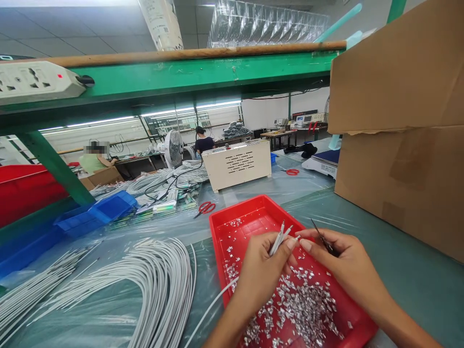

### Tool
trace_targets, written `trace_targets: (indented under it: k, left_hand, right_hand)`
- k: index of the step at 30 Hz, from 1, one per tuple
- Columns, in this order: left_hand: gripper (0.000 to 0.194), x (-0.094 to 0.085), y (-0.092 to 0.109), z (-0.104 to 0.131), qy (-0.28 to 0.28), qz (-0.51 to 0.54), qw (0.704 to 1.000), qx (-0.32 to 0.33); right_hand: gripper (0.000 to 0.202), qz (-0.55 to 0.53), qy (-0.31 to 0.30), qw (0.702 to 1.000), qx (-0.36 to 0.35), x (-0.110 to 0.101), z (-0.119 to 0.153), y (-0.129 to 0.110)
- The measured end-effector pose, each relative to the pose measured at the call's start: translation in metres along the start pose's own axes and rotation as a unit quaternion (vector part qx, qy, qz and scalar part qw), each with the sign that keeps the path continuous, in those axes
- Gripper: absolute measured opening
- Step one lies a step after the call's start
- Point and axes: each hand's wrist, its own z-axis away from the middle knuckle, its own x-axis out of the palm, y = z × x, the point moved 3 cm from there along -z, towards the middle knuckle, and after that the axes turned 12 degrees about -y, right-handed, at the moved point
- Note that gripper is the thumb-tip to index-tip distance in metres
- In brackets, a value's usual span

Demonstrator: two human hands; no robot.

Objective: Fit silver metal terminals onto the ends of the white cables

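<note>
Left hand (263, 270) pinches white cable ends (279, 238); right hand (344, 263) grips tweezers (322, 237), fingertips touching the cable tip, above red tray (232, 217) of foil scraps (300, 309).

A cream metal box with vent slots (237, 163) is sitting at twelve o'clock on the plastic-covered table (416, 275). Red-handled scissors (206, 208) are lying at eleven o'clock, a blue plastic bin (97, 212) at ten. Stacked brown cardboard boxes (398, 135) are standing at two o'clock. A white power strip (36, 79) is resting on the green shelf (203, 72).
</note>
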Motion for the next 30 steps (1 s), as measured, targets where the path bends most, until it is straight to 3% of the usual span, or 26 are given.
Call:
trace_targets:
  k: [18, 25, 30]
  left_hand:
    - [0.033, 0.007, -0.005, -0.001, -0.024, -0.001, 1.0, -0.015]
    - [0.017, 0.005, -0.003, -0.002, 0.064, 0.019, 0.998, 0.012]
    - [0.019, 0.008, -0.002, 0.003, 0.121, -0.019, 0.992, 0.024]
  right_hand:
    - [0.008, -0.037, 0.0, 0.999, -0.031, 0.006, 0.002, -0.015]
    - [0.015, -0.084, -0.012, 0.996, 0.014, 0.003, 0.001, 0.0]
    - [0.014, -0.123, -0.003, 0.992, 0.028, 0.006, -0.002, 0.002]
